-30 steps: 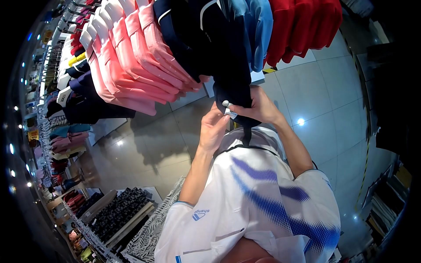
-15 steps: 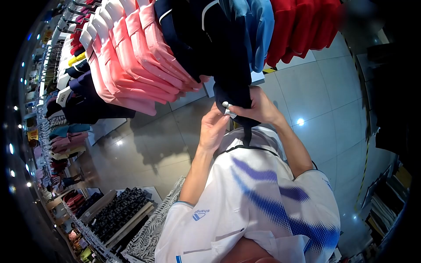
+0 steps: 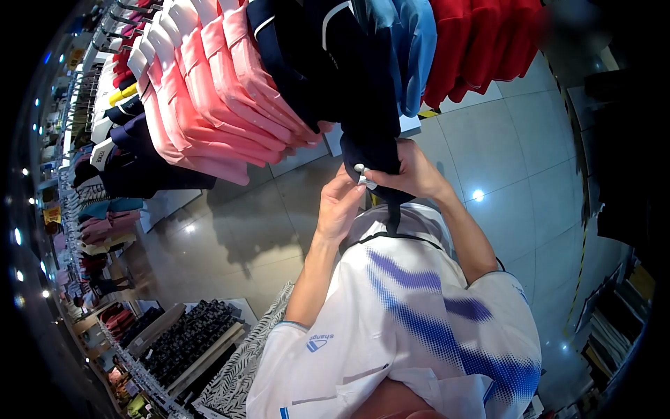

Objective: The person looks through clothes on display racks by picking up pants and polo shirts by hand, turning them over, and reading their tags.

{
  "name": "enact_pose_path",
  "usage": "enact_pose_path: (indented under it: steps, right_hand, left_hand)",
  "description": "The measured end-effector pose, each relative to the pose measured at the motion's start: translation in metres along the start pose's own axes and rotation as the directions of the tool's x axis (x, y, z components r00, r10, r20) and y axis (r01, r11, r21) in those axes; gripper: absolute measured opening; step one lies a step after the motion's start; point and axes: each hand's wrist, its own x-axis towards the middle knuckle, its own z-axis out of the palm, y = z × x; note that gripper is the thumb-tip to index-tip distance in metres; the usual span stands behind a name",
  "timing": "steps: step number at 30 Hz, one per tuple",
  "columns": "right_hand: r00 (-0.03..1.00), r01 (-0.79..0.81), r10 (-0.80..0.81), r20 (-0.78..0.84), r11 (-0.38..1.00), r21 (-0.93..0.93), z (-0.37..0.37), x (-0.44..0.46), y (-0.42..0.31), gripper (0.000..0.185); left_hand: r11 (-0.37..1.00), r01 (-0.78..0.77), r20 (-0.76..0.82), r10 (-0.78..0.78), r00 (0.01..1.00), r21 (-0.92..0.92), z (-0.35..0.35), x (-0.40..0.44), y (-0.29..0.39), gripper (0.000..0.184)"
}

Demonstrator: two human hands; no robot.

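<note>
A navy shirt [image 3: 370, 105] hangs from the rack, its lower edge drawn toward my chest. My right hand [image 3: 419, 171] grips that edge from the right, thumb laid across the dark cloth. Between my two thumbs shows a small white label [image 3: 367, 182] on the fabric. Just above it sits a small round white piece [image 3: 359, 167], perhaps a button or a tag. My left hand [image 3: 336, 204] is closed in a pinch at the label's left side. The left fingers behind the cloth are partly hidden.
Pink shirts [image 3: 216, 91] hang to the left of the navy one. Light blue shirts [image 3: 417, 56] and red shirts [image 3: 481, 49] hang to its right. Folded patterned clothes [image 3: 192, 339] lie on a low display at lower left. Tiled floor [image 3: 502, 160] spreads below.
</note>
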Motion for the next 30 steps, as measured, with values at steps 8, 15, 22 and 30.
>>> enact_pose_path:
  steps: [8,15,22,30]
  right_hand:
    - [0.997,-0.064,0.061,0.04,0.996,0.065,-0.003,-0.002,-0.005,0.023]
    - [0.976,-0.206,0.194,0.096,0.968,0.146,0.001,-0.002,0.005,0.022]
    - [0.96,-0.269,0.221,0.172,0.9,0.342,0.005,-0.004,0.01,0.023]
    - [0.916,-0.388,0.323,0.237,0.863,0.324,-0.004,-0.017,0.007,0.02]
  left_hand:
    - [0.978,0.07,-0.006,-0.07,0.998,0.198,-0.045,0.013,0.006,0.012]
    - [0.98,0.121,-0.127,-0.101,0.987,0.16,-0.044,0.044,-0.015,0.058]
    - [0.971,0.1,-0.203,-0.055,0.978,0.219,-0.126,0.099,-0.076,0.067]
    - [0.638,-0.111,-0.176,0.368,0.913,0.762,-0.188,0.132,-0.107,0.042]
